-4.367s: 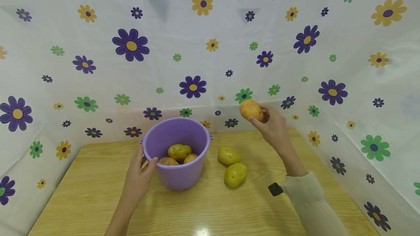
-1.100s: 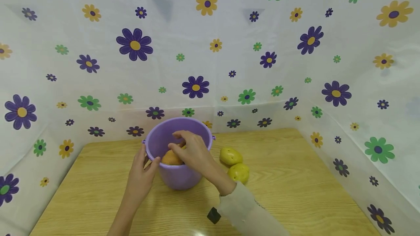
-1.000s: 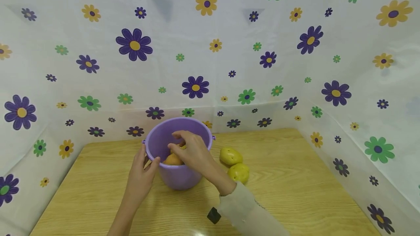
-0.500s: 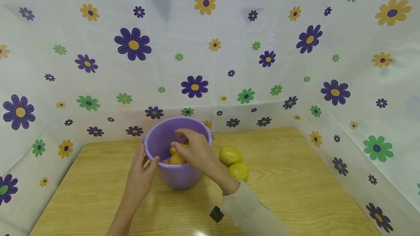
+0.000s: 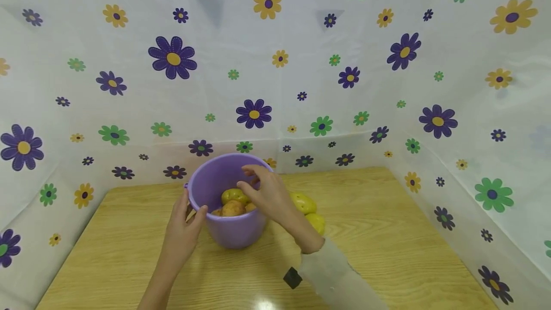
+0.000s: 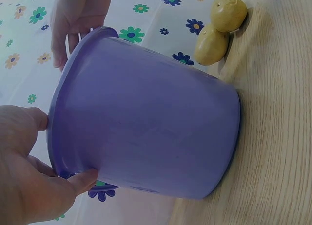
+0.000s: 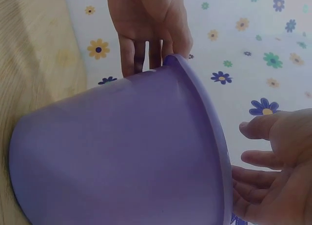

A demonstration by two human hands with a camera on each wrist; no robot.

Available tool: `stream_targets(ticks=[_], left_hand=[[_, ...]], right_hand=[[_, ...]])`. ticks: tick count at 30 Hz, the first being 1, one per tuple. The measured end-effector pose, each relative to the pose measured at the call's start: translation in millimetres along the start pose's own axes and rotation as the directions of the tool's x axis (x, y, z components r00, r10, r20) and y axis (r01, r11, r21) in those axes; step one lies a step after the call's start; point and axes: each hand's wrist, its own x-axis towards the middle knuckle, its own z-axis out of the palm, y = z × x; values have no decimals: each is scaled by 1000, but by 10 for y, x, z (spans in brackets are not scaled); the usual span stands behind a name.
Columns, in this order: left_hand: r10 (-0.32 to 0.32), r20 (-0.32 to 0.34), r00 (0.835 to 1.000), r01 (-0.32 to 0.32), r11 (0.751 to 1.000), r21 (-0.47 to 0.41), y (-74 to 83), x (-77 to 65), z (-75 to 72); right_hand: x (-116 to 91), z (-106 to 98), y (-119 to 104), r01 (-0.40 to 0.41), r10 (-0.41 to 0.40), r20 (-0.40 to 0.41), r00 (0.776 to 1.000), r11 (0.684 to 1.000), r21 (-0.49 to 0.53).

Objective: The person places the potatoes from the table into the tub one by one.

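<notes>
A purple bucket (image 5: 236, 233) stands upright on the table, holding a yellow-green potato (image 5: 234, 195) and several brown ones, the nearest brown potato (image 5: 233, 208) by the front wall. My left hand (image 5: 182, 228) grips the bucket's left rim, thumb at the edge and fingers against the outer wall. Over the right side of the opening is my right hand (image 5: 270, 196), thumb and fingers apart and nothing between them. The right wrist view also shows that hand (image 7: 292, 166) beside the rim, its fingers loosely spread. Part of the bucket's right rim is hidden behind it.
Right of the bucket lie two yellow-green potatoes, a farther potato (image 5: 303, 202) and a nearer potato (image 5: 316, 223) partly covered by my right wrist. A flower-printed sheet (image 5: 275, 80) encloses the wooden table (image 5: 387, 252) at back and sides. A small black block (image 5: 292, 278) hangs by my right cuff.
My right hand carried a brown potato from the right into the bucket and let it go. It has since drawn up and right, off the potatoes. The left hand stays at the rim.
</notes>
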Motion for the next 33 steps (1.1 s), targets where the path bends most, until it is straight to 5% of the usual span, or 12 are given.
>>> stream_targets(ticks=[20,33], left_hand=[[-7,3,1000,7,1000,-10,-23,6,0],[-27,7,1000,27,1000,-8,-10,0,-3]], right_hand=[[-83,-250,228,-46,49,-82,995,998,41],[-185,-463,353,-112,108,-123,987,993,-23]])
